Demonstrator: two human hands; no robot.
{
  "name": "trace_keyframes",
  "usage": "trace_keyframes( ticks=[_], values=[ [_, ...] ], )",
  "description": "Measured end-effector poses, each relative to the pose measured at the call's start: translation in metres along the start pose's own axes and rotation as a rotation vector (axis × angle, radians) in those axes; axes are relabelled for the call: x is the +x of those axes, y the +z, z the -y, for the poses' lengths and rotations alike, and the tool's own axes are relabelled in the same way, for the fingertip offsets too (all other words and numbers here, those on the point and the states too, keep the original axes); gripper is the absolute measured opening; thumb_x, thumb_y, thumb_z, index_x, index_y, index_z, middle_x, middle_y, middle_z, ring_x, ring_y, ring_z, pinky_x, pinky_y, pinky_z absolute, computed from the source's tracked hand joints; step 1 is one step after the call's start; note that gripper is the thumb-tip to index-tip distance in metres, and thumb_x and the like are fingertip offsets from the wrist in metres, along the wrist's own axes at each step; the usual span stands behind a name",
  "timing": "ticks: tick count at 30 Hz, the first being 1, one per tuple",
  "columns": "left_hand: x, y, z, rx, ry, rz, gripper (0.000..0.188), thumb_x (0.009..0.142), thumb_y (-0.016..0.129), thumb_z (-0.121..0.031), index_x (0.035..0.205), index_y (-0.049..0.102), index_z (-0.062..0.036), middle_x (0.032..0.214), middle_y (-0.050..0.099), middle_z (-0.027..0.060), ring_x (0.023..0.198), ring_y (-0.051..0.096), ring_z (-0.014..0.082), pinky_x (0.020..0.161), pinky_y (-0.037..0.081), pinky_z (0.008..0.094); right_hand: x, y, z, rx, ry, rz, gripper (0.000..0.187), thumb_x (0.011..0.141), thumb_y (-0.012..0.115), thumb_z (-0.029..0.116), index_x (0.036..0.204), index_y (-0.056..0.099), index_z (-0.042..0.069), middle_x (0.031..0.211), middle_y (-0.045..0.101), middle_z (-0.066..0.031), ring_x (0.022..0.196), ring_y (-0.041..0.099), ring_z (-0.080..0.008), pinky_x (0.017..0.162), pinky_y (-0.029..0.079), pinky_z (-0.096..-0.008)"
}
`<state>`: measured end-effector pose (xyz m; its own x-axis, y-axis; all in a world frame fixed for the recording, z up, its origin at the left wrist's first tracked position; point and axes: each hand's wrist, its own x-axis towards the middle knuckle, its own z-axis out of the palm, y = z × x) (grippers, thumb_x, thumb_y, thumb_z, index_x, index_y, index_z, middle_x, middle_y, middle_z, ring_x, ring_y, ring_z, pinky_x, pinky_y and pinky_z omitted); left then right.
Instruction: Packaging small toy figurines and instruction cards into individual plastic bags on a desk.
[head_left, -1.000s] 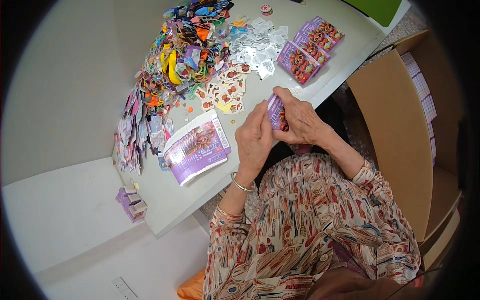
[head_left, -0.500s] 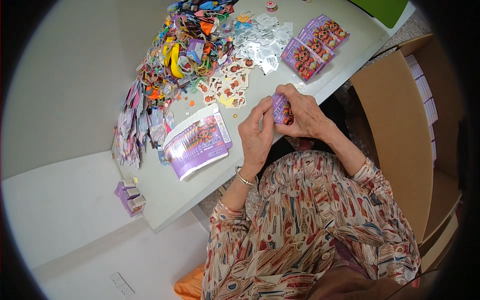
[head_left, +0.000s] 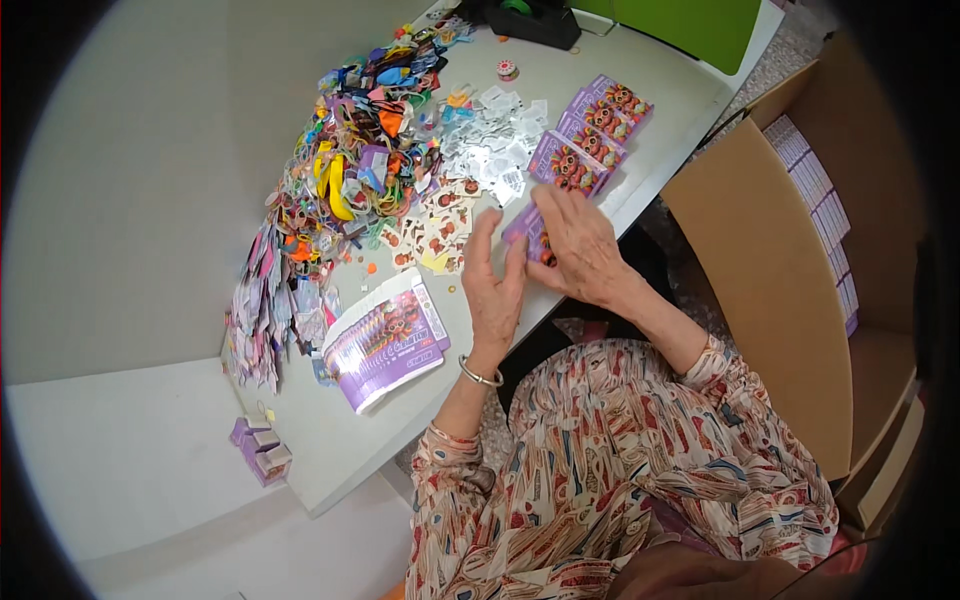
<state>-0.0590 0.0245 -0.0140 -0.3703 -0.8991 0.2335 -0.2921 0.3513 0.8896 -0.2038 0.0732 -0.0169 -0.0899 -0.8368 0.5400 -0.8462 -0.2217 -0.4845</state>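
Above the table's near edge, my right hand grips a small purple box printed with a red cartoon figure. Its fingers curl over the box's top and far side and hide part of it. My left hand, a metal bangle at its wrist, stands beside the box with thumb and index finger spread apart. The left thumb tip is close to the box; whether it touches I cannot tell. Just beyond my right hand lies an overlapping row of similar purple boxes. To the left is a fanned stack of flat, unfolded purple cartons.
Picture cards, small clear packets and a heap of colourful trinkets cover the table's far left. Fanned packets lie below the heap. A large cardboard box holding purple boxes stands at right. A tape dispenser sits at the back.
The view has shifted, so the table sits lower in it. My left hand has let go of the small box and opened; my right hand has brought it closer to the row of boxes.
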Motion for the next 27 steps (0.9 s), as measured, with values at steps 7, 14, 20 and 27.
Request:
trace_keyframes(
  ticks=[7,14,20,27],
  values=[
    [-0.007,0.008,0.005,0.103,0.142,0.047,0.035,0.086,0.066,-0.011,0.119,0.057,-0.0019,0.125,0.057,0.0181,0.12,0.052,0.0336,0.102,0.041,0.0384,0.027,0.007,-0.038,-0.558,0.095,0.044,0.084,0.067,0.077,0.034,0.136,0.044,0.001,0.136,0.046,-0.0149,0.128,0.036,-0.0384,0.108,0.024,-0.0556],
    [-0.046,-0.04,0.009,0.139,0.048,0.038,0.031,0.086,0.066,-0.01,0.115,0.059,-0.0024,0.125,0.057,0.0166,0.117,0.053,0.0346,0.099,0.042,0.0401,0.041,-0.002,-0.086,-0.762,0.133,0.129,0.083,0.074,0.073,0.046,0.141,0.042,0.007,0.145,0.043,-0.0104,0.129,0.04,-0.0357,0.108,0.026,-0.0537],
    [-0.042,-0.131,0.043,0.512,0.124,-0.007,0.051,0.076,0.077,-0.029,0.117,0.059,-0.0055,0.132,0.051,0.0203,0.123,0.046,0.0398,0.102,0.036,0.049,0.051,-0.013,-0.125,-0.783,0.124,0.096,0.089,0.077,0.07,0.052,0.145,0.034,0.008,0.145,0.042,-0.0133,0.128,0.041,-0.0363,0.106,0.027,-0.0567],
    [-0.025,-0.166,0.063,1.095,0.026,0.316,0.074,0.066,0.08,-0.049,0.126,0.055,-0.0129,0.144,0.033,0.0234,0.131,0.03,0.0453,0.103,0.025,0.0553,0.041,0.011,-0.035,-0.443,-0.072,-0.12,0.091,0.072,0.077,0.045,0.143,0.036,0.005,0.145,0.037,-0.0223,0.131,0.038,-0.038,0.108,0.028,-0.0511]
  ],
)
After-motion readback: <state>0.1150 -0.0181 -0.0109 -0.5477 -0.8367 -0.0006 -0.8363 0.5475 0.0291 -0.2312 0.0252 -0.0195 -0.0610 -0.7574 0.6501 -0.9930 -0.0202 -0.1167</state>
